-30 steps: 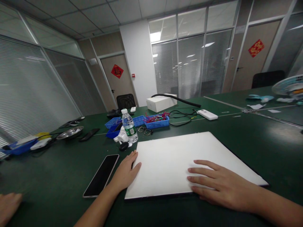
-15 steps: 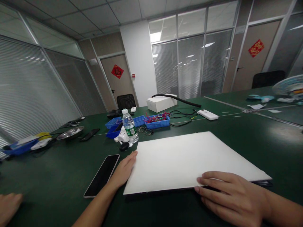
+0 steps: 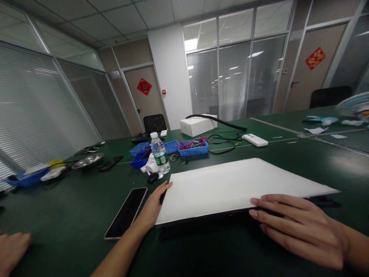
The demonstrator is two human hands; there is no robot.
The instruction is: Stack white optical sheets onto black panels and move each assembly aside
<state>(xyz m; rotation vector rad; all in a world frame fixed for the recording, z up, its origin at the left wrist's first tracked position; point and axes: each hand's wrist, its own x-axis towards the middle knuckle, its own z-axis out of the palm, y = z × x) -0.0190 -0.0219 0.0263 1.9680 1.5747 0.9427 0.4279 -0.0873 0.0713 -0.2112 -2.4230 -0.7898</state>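
Note:
A flat white board (image 3: pixel 213 192) lies in front of me, its near edge raised, with dark flat parts (image 3: pixel 184 229) showing beneath it. My left hand (image 3: pixel 157 202) grips the board's left edge, fingertips on the top. At the near right edge, my right hand (image 3: pixel 300 227) holds the board with its fingertips on the rim; its thumb is hidden. Left of my left hand lies a phone (image 3: pixel 126 213) with a dark screen. A water bottle (image 3: pixel 160 154) stands behind the board's left corner, beside a black mouse (image 3: pixel 152 177).
Another person's hand (image 3: pixel 14 246) rests at the far left of the green table (image 3: pixel 66 215). Beyond the board are glasses (image 3: pixel 178 159), a blue tray (image 3: pixel 193 149) of coloured wires, a white box (image 3: pixel 198 125) and a white device (image 3: pixel 255 140). A metal bowl (image 3: pixel 88 161) sits left.
The board's near and right edges have risen, showing more of the dark parts underneath. My left fingers have wrapped round the left edge, and my right hand has moved up and right with the board.

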